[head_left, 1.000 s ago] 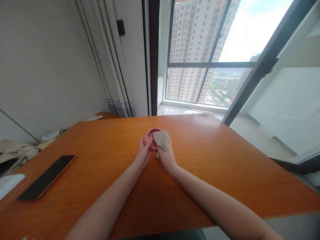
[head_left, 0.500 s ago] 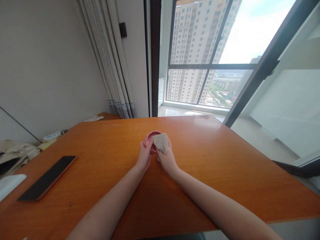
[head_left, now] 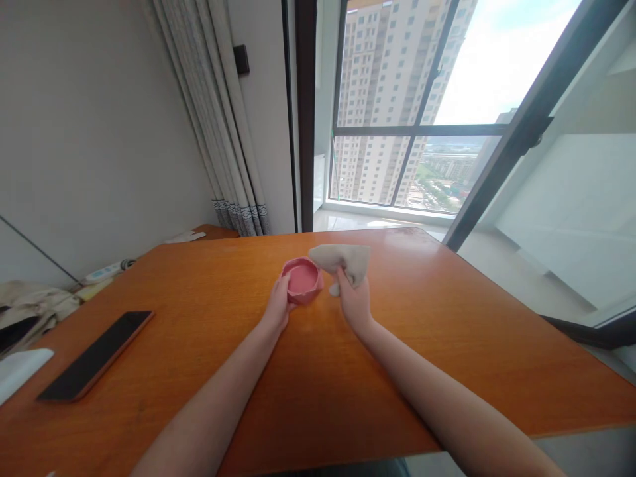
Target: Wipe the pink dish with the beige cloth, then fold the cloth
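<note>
A small pink bowl (head_left: 303, 278) with an angular outer wall is held tilted over the table, its hollow side facing me. My left hand (head_left: 279, 301) grips it by the left side, thumb on the rim. Just to the right, my right hand (head_left: 355, 301) pinches a light grey cloth (head_left: 342, 260), which spreads out above the thumb and droops below the fingers. The cloth's left end comes close to the bowl's rim; whether they touch I cannot tell.
The brown wooden table (head_left: 422, 344) fills the foreground. On its left lie a black phone-like slab (head_left: 97, 356) and a white object (head_left: 22, 371). Beige fabric (head_left: 42, 305) and a white power strip (head_left: 103, 270) sit at the left edge. A window stands beyond.
My right hand has moved right with the cloth, away from the bowl's inside. The cloth has opened out, and the bowl's hollow now shows fully in my left hand.
</note>
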A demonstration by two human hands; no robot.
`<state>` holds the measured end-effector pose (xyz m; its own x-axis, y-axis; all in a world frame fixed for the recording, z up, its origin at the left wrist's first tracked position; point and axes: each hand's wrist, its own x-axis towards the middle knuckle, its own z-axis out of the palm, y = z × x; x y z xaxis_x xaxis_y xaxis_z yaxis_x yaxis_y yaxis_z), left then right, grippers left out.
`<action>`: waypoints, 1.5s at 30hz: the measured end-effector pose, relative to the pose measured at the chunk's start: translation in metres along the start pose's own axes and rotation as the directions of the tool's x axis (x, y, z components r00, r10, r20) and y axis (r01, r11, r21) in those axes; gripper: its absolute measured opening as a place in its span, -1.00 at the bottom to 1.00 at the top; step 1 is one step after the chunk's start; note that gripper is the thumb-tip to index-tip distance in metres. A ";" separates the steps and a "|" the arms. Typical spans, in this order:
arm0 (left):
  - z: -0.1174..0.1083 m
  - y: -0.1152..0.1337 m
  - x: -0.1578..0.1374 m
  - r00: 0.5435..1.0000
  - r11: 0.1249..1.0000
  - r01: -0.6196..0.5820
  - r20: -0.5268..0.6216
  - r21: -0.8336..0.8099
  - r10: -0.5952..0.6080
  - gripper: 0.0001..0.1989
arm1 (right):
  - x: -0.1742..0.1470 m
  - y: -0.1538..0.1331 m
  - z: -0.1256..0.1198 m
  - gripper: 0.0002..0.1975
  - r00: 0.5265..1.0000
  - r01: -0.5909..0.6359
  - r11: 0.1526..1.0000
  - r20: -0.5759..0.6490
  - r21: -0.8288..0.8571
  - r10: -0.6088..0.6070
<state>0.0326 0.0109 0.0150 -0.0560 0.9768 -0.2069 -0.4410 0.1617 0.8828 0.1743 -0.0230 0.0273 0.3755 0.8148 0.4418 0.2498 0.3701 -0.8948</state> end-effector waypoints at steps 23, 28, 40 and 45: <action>0.000 -0.007 -0.003 0.986 0.989 -0.053 0.166 0.135 0.030 -0.59 | 0.012 0.034 0.011 -0.55 0.930 -0.235 0.932 0.342 0.274 0.134; 0.003 -0.004 -0.002 0.972 0.970 -0.227 0.037 -0.082 0.230 -0.61 | -0.023 0.022 0.037 -0.38 0.960 -0.235 0.915 0.227 0.326 0.165; -0.003 -0.009 0.005 0.986 0.986 -0.147 0.094 0.085 0.138 -0.62 | 0.004 0.036 0.021 -0.49 0.928 -0.327 0.897 0.282 0.299 0.244; 0.002 -0.009 -0.002 0.975 0.996 -0.078 0.206 -0.044 0.085 -0.47 | -0.011 0.030 0.029 -0.41 0.972 -0.221 0.926 0.151 0.307 0.181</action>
<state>0.0386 0.0074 0.0085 0.0921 0.9950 -0.0398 -0.4742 0.0789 0.8769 0.1516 -0.0077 -0.0067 0.2750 0.9264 0.2572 -0.1260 0.2999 -0.9456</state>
